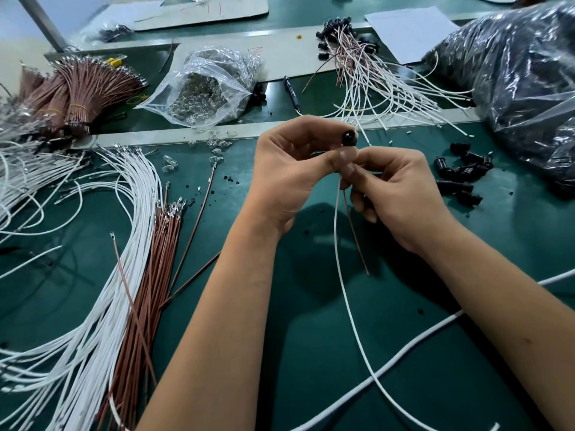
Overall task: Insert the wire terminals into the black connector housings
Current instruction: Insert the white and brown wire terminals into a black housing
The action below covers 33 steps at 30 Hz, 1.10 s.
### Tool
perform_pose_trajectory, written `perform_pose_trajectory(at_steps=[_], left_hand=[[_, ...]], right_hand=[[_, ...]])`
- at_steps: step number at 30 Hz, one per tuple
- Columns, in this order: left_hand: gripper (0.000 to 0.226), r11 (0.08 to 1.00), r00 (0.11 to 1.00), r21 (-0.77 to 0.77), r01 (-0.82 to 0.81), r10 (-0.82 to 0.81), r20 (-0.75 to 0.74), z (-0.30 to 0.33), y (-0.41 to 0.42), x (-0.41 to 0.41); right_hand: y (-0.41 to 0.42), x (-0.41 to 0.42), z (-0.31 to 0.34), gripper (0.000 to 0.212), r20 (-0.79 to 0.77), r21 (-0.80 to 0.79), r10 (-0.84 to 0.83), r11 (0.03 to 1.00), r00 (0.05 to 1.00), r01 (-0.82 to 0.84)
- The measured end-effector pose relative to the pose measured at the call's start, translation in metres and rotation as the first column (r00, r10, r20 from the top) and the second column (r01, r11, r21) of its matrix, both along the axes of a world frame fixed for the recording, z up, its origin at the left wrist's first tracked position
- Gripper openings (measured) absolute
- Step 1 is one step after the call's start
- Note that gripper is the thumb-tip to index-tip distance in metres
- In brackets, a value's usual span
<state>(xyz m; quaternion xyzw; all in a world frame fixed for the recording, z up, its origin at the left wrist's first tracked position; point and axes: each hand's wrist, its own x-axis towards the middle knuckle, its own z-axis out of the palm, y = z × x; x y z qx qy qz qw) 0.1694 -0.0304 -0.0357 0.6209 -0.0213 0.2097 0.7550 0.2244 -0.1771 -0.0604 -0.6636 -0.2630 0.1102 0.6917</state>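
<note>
Two wires, a white wire (337, 244) and a brown wire (354, 231), hang from the right hand (395, 194), which pinches them; the left hand (289, 169) grips the black housing (349, 138) above the worktop (311, 353). Steady the housing and push each terminal straight (hidden behind fingers).

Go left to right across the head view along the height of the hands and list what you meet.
Loose white wires → brown wires → left hand → black connector housing → right hand → loose black housings → plastic bag of black parts.
</note>
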Motion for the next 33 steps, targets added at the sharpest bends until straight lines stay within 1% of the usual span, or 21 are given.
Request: perform_pose_trajectory(at_steps=[4, 7, 10, 15, 21, 27, 30, 33], left_hand=[[0.027, 1.000, 1.000, 0.013, 0.010, -0.010, 0.012, 0.0013, -0.0019, -0.0006], [0.029, 1.000, 1.000, 0.017, 0.014, -0.014, 0.027, 0.0020, -0.0027, -0.0006], [0.031, 1.000, 0.999, 0.007, 0.022, -0.022, 0.037, 0.0026, -0.0037, -0.0005], [0.038, 0.999, 0.997, 0.027, 0.033, -0.035, 0.068, 0.0029, -0.0040, 0.0004], [0.041, 1.000, 0.995, 0.016, 0.027, -0.028, 0.092, 0.0028, -0.0059, 0.0020], [0.040, 0.999, 0.994, 0.021, 0.026, -0.028, 0.103, 0.0013, -0.0096, 0.0042], [0.042, 1.000, 0.996, 0.018, 0.016, -0.018, 0.092, -0.0001, -0.0092, 0.0043], [0.044, 0.999, 0.997, 0.038, 0.013, -0.016, 0.078, -0.0010, -0.0082, 0.0047]], right_hand=[[0.0003, -0.0022, 0.0025, 0.022, 0.051, -0.003, -0.036, 0.999, 0.998, 0.036], [0.0003, -0.0035, 0.0041, 0.021, 0.070, -0.006, -0.065, 0.998, 0.995, 0.065], [-0.0003, -0.0035, 0.0058, 0.021, 0.089, -0.016, -0.062, 0.998, 0.994, 0.064], [-0.0003, -0.0037, 0.0074, 0.032, 0.099, -0.019, -0.036, 0.999, 0.994, 0.038], [-0.0018, -0.0011, 0.0069, 0.034, 0.128, -0.057, -0.068, 0.996, 0.989, 0.076], [-0.0017, 0.0016, 0.0066, 0.038, 0.225, -0.088, -0.079, 0.991, 0.971, 0.101], [-0.0018, 0.0040, 0.0049, 0.045, 0.273, -0.145, -0.099, 0.979, 0.957, 0.143], [-0.0035, 0.0046, 0.0025, 0.041, 0.339, -0.193, -0.144, 0.957, 0.930, 0.219]])
